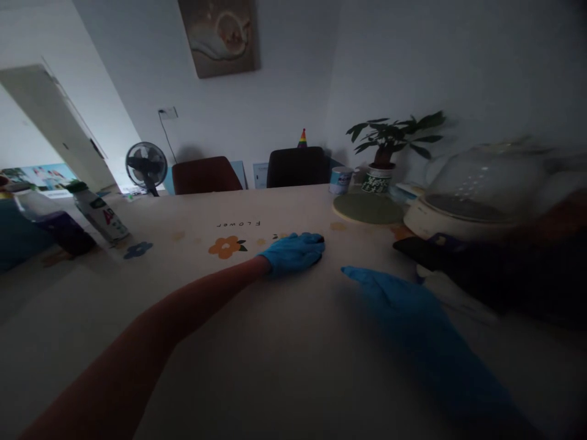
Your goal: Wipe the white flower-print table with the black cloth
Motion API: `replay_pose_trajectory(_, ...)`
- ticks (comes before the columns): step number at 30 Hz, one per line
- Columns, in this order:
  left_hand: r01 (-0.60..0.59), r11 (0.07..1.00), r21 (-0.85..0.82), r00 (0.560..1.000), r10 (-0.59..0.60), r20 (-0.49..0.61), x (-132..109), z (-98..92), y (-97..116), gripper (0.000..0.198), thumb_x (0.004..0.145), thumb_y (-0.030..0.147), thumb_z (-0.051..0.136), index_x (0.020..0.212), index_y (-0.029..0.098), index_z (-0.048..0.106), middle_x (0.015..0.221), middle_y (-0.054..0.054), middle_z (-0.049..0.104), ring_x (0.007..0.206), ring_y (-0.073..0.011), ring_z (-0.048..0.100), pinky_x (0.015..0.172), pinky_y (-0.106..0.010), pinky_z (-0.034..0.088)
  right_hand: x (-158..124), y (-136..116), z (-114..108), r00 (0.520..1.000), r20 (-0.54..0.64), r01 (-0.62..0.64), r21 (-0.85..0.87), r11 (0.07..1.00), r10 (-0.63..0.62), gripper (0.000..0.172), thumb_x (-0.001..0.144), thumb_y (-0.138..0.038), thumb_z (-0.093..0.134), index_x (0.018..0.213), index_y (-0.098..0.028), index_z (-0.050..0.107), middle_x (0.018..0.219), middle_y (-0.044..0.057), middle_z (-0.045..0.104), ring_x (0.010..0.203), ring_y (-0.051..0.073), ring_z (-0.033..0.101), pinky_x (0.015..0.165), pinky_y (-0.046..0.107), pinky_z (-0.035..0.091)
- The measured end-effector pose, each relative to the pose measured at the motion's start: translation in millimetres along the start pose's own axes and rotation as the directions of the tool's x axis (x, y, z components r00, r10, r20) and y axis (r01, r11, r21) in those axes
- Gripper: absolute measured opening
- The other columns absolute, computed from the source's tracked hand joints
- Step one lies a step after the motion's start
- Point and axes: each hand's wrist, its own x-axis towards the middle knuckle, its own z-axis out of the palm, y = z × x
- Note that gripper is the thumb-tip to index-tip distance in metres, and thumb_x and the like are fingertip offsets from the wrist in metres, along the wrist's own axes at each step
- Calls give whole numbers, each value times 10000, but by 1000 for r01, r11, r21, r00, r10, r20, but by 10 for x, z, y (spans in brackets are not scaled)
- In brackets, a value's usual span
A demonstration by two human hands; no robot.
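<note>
My left hand (pixel 293 253), in a blue glove, presses down on the table (pixel 275 342) near its middle. A small dark thing (pixel 317 260) shows at the edge of its fingers and under them; its kind is mostly hidden by the glove. To the right, my right hand (pixel 394 299) wears a blue glove too and is blurred. It hovers over or near the tabletop with fingers stretched out towards the left hand, holding nothing that I can see. An orange printed flower (pixel 225 246) lies left of my left hand on the table covering.
At the right stand a glass-lidded cooker (pixel 463 214), a round green mat (pixel 367 208), a can (pixel 340 180) and a potted plant (pixel 378 177). Dark items (pixel 431 250) lie by my right hand. Bottles (pixel 101 214) stand left; chairs (pixel 206 175) line the far edge.
</note>
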Motion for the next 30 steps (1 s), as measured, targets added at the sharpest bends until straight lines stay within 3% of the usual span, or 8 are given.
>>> replay_pose_trajectory(4, -36, 997, -73, 999, 38, 38, -618, 84, 159, 682, 1304, 558, 357, 1917, 368, 588, 2061, -17, 388, 1927, -326, 382, 1634, -614, 224, 62, -11, -33, 998, -50, -24, 74, 997, 27, 595, 1219, -269, 417, 1508, -202, 933, 1467, 137, 902, 1298, 352, 922, 1190, 534, 771)
replay_pose_trajectory(10, -80, 990, -113, 995, 87, 51, -1490, 220, 370, 677, 1293, 625, 426, 1936, 466, 564, 2034, 15, 431, 1915, -342, 407, 1632, -624, 254, 203, -162, -273, 989, 67, -139, 109, 984, 133, 640, 1228, -261, 365, 1528, -140, 918, 1519, 178, 877, 1404, 353, 885, 1269, 529, 732)
replay_pose_trajectory(15, -88, 994, -57, 996, 88, -6, -1944, 370, 497, 668, 1277, 617, 488, 1926, 479, 569, 2022, -2, 460, 1880, -349, 474, 1631, -645, 258, 252, -253, -539, 978, 201, -82, 144, 986, 52, 629, 1192, -246, 417, 1642, -130, 841, 1638, 183, 820, 1509, 365, 830, 1360, 562, 666)
replay_pose_trajectory(19, -22, 999, -42, 1000, 21, -17, -1879, 411, 445, 671, 1294, 605, 415, 1916, 418, 583, 2022, -24, 468, 1889, -318, 457, 1645, -608, 204, 242, -285, -602, 980, 200, -40, 122, 992, 15, 632, 1163, -228, 412, 1610, -111, 844, 1610, 209, 830, 1502, 378, 835, 1338, 591, 682)
replay_pose_trajectory(24, 172, 985, -21, 984, -173, -34, -1490, 201, 73, 693, 1287, 542, 377, 1916, 322, 565, 2055, -59, 405, 1909, -330, 414, 1630, -597, 215, 200, -254, -582, 977, 207, 19, 120, 993, -43, 623, 1109, -244, 484, 1622, -184, 833, 1643, 185, 817, 1511, 421, 826, 1327, 683, 678)
replay_pose_trajectory(27, 311, 950, 9, 946, -308, -97, -1281, 11, -247, 673, 1296, 483, 346, 1881, 245, 578, 2056, -113, 399, 1892, -332, 433, 1607, -556, 239, 189, -247, -604, 971, 234, 19, 140, 990, -52, 639, 1086, -235, 491, 1633, -232, 820, 1653, 157, 818, 1505, 394, 830, 1312, 630, 699)
replay_pose_trajectory(30, 460, 887, 36, 880, -451, -147, -1138, -155, -585, 616, 1319, 420, 309, 1842, 225, 568, 2037, -133, 438, 1857, -301, 456, 1567, -515, 271, 188, -286, -635, 970, 219, 84, 95, 992, -104, 609, 1078, -262, 520, 1593, -191, 838, 1642, 203, 816, 1490, 428, 831, 1296, 664, 701)
